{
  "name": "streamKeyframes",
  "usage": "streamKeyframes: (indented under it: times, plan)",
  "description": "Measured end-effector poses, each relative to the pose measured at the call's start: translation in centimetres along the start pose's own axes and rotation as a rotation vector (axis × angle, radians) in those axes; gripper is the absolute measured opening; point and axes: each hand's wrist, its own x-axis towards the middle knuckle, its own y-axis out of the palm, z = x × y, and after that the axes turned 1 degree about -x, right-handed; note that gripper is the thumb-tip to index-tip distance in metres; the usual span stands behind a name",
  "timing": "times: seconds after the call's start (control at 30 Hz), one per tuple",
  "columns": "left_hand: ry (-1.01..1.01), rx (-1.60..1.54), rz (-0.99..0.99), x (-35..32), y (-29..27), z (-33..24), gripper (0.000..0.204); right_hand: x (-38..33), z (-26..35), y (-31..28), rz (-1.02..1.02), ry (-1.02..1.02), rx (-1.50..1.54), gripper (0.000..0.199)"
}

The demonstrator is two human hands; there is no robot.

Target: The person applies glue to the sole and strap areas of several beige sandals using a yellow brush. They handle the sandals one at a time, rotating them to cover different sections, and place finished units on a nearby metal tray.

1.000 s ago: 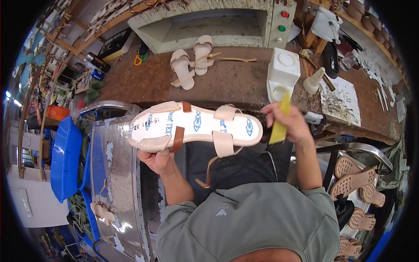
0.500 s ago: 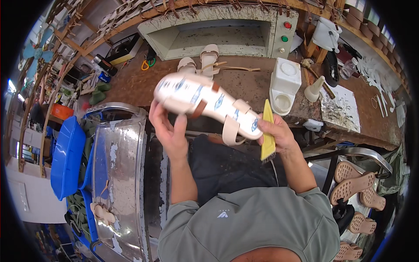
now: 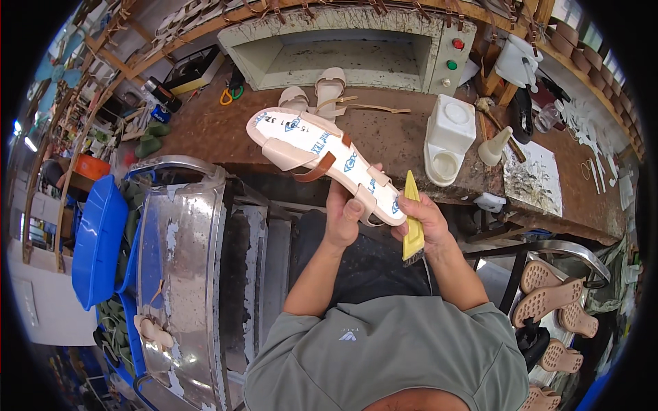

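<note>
- Two hands of mine are up in front of my chest, both on one sandal [image 3: 327,161].
- My left hand [image 3: 345,218] is curled around the near end of the sandal, thumb pressed on its edge, fingers tucked beneath.
- The sandal is pale pink with a white insole, a brown strap and cream bands; it slants away from me to the upper left, held clear above the brown workbench [image 3: 397,137].
- My right hand [image 3: 430,220] is closed on a yellow brush [image 3: 411,220], bristles pointing down, and its fingertips touch the sandal's near end.
- On the bench beyond lie two more sandals [image 3: 317,94], a white plastic container [image 3: 448,137] and a white cone-shaped bottle [image 3: 495,146].
- A blue bin [image 3: 98,240] sits to my left.
</note>
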Motion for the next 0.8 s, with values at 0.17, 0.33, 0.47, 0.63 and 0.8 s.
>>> streamKeyframes:
  times: [0.17,0.33,0.47,0.63,0.8]
  plan:
    - [0.08,0.284,-0.055,-1.2,-0.7,1.8,0.056,0.6,0.0,-1.0,-0.03,0.037,0.054,0.018]
    - [-0.132,0.287,-0.067,-1.3,-0.4,-0.2,0.031,0.0,1.6,-2.0,-0.164,0.149,-0.243,0.026]
    - [-0.277,0.137,-0.206,-1.5,-1.9,-0.7,0.035,-3.0,4.9,-9.3,-0.556,-0.211,-0.567,0.034]
    - [-0.445,0.003,-0.269,-1.8,-2.0,1.4,0.041,-2.2,6.7,-13.2,-0.781,-0.521,-0.891,0.017]
    - [-0.58,-0.105,-0.215,-2.1,-1.6,4.0,0.039,-1.1,6.3,-12.9,-0.791,-0.444,-1.344,0.015]
